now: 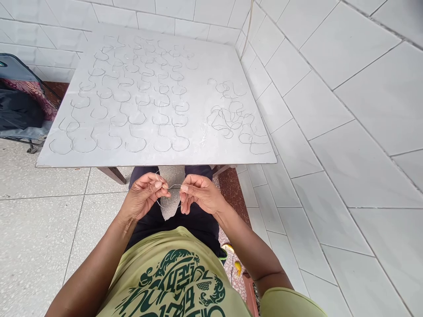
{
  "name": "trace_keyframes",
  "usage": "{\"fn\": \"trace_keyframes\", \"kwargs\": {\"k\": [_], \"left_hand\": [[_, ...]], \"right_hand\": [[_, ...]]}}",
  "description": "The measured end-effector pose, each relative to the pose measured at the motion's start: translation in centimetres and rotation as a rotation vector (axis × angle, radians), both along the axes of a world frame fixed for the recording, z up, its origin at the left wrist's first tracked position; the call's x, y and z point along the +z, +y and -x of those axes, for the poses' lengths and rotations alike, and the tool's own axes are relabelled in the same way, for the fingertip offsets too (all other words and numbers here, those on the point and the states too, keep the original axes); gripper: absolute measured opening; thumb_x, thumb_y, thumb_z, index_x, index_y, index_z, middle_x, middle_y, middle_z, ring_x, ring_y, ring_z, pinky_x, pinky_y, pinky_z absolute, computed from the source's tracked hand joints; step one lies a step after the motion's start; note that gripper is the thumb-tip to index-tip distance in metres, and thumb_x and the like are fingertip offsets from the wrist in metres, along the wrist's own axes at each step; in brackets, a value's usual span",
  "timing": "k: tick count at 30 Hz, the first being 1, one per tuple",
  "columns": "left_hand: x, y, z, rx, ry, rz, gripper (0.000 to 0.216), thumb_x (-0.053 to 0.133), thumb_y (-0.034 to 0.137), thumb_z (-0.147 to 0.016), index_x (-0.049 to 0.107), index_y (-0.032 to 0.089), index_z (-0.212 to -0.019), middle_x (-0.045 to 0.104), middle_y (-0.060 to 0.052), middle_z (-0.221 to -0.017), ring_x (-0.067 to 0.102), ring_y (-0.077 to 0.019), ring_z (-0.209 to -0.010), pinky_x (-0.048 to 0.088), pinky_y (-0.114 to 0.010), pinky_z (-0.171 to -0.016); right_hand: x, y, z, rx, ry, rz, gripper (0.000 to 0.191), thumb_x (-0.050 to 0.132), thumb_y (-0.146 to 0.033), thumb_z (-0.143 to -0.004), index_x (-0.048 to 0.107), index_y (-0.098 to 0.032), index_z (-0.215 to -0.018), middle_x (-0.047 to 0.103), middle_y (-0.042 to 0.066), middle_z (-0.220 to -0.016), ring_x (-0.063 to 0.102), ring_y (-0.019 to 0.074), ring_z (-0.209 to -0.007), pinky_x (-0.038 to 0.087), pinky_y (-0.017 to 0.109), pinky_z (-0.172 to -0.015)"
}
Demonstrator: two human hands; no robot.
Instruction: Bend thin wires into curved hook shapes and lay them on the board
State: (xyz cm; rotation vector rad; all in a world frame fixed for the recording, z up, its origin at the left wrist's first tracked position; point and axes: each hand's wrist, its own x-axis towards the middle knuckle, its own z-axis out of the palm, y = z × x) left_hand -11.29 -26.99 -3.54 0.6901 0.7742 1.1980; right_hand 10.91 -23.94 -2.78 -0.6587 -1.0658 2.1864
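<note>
While both hands pinch it, one thin bent wire (173,186) hangs just short of the white board (198,147).
Entry: left hand (143,196) and right hand (201,193), fingertips closed on the wire; long axis runs side to side between them, loop nearer the left; curved wire outlines (122,101) lie on the board.

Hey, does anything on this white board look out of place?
Yes: the bent wire pieces at the right of the white board lie overlapped in a tangled cluster, while the other wire shapes sit apart in fairly tidy rows.
</note>
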Motion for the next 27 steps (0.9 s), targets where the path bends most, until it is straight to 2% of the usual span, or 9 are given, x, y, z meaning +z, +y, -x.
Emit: {"fn": "trace_keyframes", "kwargs": {"k": [8,13,19,24,27], "left_hand": [[-0.1,-0.3,0.2,0.101,0.043,-0.01,0.016,0.087,0.026,-0.082,0.076,0.018,-0.089,0.074,-0.003,-0.088,0.072,-0.0139,-0.077,0.067,-0.031,-0.078],[0.5,0.1,0.2,0.079,0.032,-0.018,0.016,0.084,0.029,-0.085,0.076,0.018,-0.093,0.074,-0.005,-0.089,0.072,-0.0157,-0.078,0.064,-0.033,-0.079],[1.3,0.7,0.3,0.016,0.036,-0.072,0.029,0.072,0.039,-0.095,0.077,0.016,-0.112,0.074,-0.011,-0.099,0.071,-0.0201,-0.084,0.06,-0.035,-0.081],[1.9,0.6,0.1,0.019,0.1,-0.062,0.033,0.071,0.042,-0.094,0.078,0.015,-0.113,0.075,-0.014,-0.101,0.071,-0.0223,-0.085,0.059,-0.036,-0.079],[2.4,0.8,-0.3,0.05,0.148,-0.049,0.03,0.073,0.041,-0.093,0.078,0.016,-0.109,0.074,-0.012,-0.099,0.069,-0.0203,-0.083,0.058,-0.034,-0.077]], "right_hand": [[0.4,0.4,0.0,-0.01,-0.018,-0.023,0.039,0.08,-0.048,-0.089,0.061,-0.015,-0.086,0.072,0.0,-0.073,0.076,0.0184,-0.057,0.06,0.024,-0.045],[0.5,0.2,0.0,-0.012,-0.027,-0.072,0.035,0.077,-0.045,-0.092,0.061,-0.015,-0.089,0.073,0.001,-0.075,0.077,0.0196,-0.06,0.061,0.025,-0.047],[1.0,0.3,-0.4,-0.047,-0.084,-0.157,0.034,0.075,-0.046,-0.094,0.061,-0.015,-0.088,0.073,0.001,-0.076,0.077,0.0194,-0.061,0.061,0.025,-0.049],[1.4,0.9,-0.9,-0.091,-0.126,-0.22,0.033,0.073,-0.045,-0.096,0.063,-0.015,-0.087,0.072,0.001,-0.075,0.074,0.0165,-0.058,0.059,0.025,-0.049],[1.5,1.2,-0.9,-0.089,-0.144,-0.234,0.033,0.072,-0.045,-0.096,0.063,-0.016,-0.087,0.071,0.001,-0.071,0.073,0.016,-0.057,0.058,0.024,-0.049]]}}
